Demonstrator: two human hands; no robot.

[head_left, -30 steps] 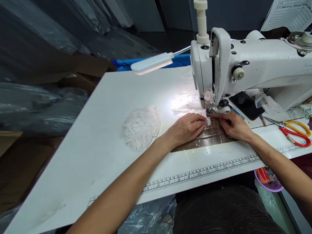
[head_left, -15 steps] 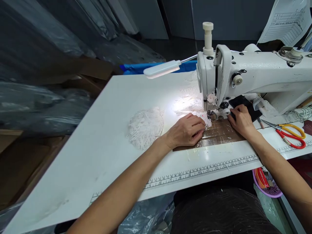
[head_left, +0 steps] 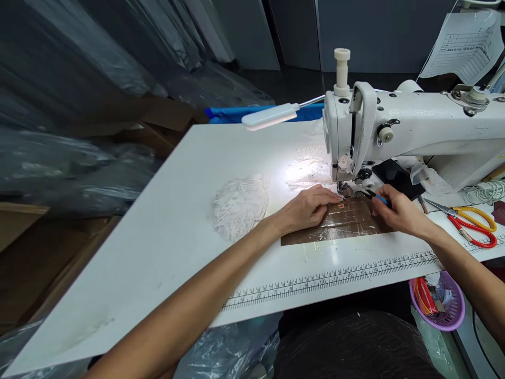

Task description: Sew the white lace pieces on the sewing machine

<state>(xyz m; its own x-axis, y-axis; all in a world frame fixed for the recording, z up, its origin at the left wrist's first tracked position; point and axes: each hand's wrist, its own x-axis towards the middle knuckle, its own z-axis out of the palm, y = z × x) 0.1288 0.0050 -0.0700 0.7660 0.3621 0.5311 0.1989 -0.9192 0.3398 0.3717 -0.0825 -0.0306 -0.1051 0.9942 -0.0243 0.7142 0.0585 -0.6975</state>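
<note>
My left hand (head_left: 311, 208) is at the needle area of a white sewing machine (head_left: 353, 131). Its fingertips are closed on the edge of white lace fabric (head_left: 310, 171), close to the presser foot (head_left: 341, 187). To the right of the foot, my right hand (head_left: 402, 210) grips a small blue-and-black tool (head_left: 381, 198), whose dark tip points left toward the needle area; its exact kind is unclear. Below both hands lies a shiny brown plate or sheet (head_left: 343, 226) with thread scraps on it.
A round bunch of white lace (head_left: 240, 208) lies left on the white table (head_left: 173, 226). Scissors (head_left: 471, 221) with red and yellow handles and a black flat item (head_left: 398, 179) are on the right. A lamp (head_left: 272, 116) shines over the fabric. A purple basket (head_left: 453, 316) sits below the edge.
My right hand has come up holding the blue-and-black tool and lifted off the brown sheet. My left hand has shifted slightly toward the presser foot. The camera view has moved a little.
</note>
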